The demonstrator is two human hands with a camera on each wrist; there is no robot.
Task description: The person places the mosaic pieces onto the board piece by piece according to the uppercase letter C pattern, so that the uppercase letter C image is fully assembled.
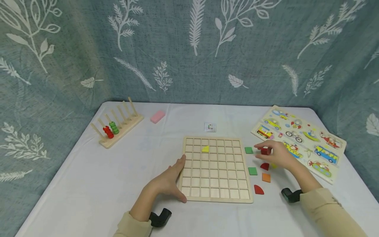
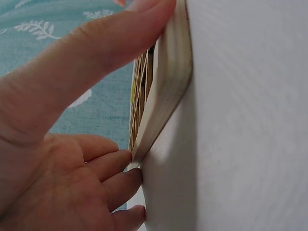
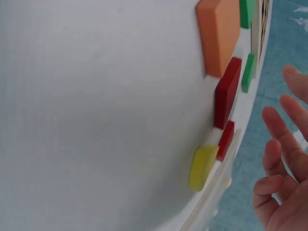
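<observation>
My left hand (image 1: 169, 180) rests against the left side of a wooden grid board (image 1: 216, 200), thumb at its near corner and fingers along the edge. In the left wrist view the thumb touches the board's rim (image 2: 173, 72). A yellow piece (image 1: 205, 149) sits in one cell near the board's top. My right hand (image 1: 277, 154) hovers with parted fingers around a red piece (image 1: 265, 151) right of the board. The right wrist view shows the hand (image 3: 288, 163) raised off the table, nothing between its fingers.
Green (image 1: 252, 171), orange (image 1: 266, 177), dark red (image 1: 265, 166) and red (image 1: 259, 189) pieces lie right of the board. A vehicle picture puzzle (image 1: 308, 151) is beyond. A small pattern card (image 1: 210, 127), pink block (image 1: 157, 116) and peg rack (image 1: 122, 131) with beads stand farther back.
</observation>
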